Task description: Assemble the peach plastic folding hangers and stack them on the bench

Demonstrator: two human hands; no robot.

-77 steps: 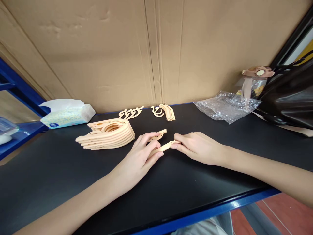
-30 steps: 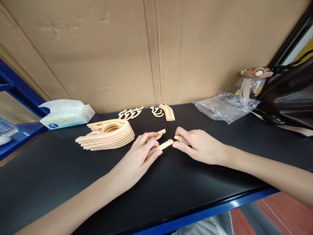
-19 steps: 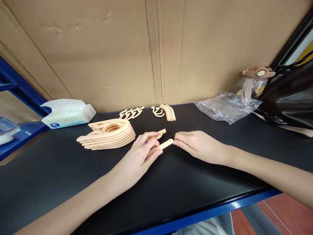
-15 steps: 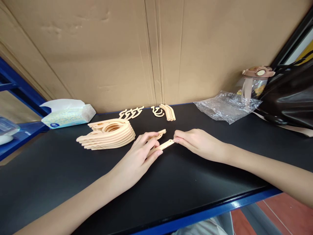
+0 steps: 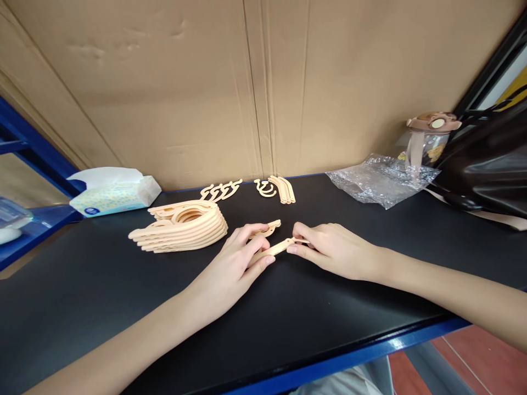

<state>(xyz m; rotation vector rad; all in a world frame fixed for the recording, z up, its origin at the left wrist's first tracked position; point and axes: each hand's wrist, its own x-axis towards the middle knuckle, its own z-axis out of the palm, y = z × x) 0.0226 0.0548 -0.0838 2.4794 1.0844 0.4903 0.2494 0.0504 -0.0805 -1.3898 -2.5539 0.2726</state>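
My left hand [image 5: 236,260] is closed around a beige folding hanger [image 5: 282,247], its thumb along the near arm and its fingers over the far one. My right hand [image 5: 335,247] pinches a thin beige hook piece [image 5: 302,241] at the right tip of that near arm. Most of the hook is hidden by my fingers, so how it meets the arm cannot be made out. Left of my hands lies a stack of folded beige hangers [image 5: 181,233]. Behind them are several loose hooks [image 5: 222,190], a few more hooks [image 5: 265,188] and some curved arm pieces [image 5: 284,190].
A tissue pack [image 5: 113,195] stands at the back left of the black table [image 5: 263,340]. On the right are a crumpled clear plastic bag [image 5: 381,178], a drinking bottle [image 5: 430,140] and a dark bag [image 5: 489,164]. Cardboard [image 5: 185,82] walls off the back.
My right hand has shifted slightly down, its finger and thumb parting a little, so the thin hook piece now shows between them. The left hand and hanger have hardly moved.
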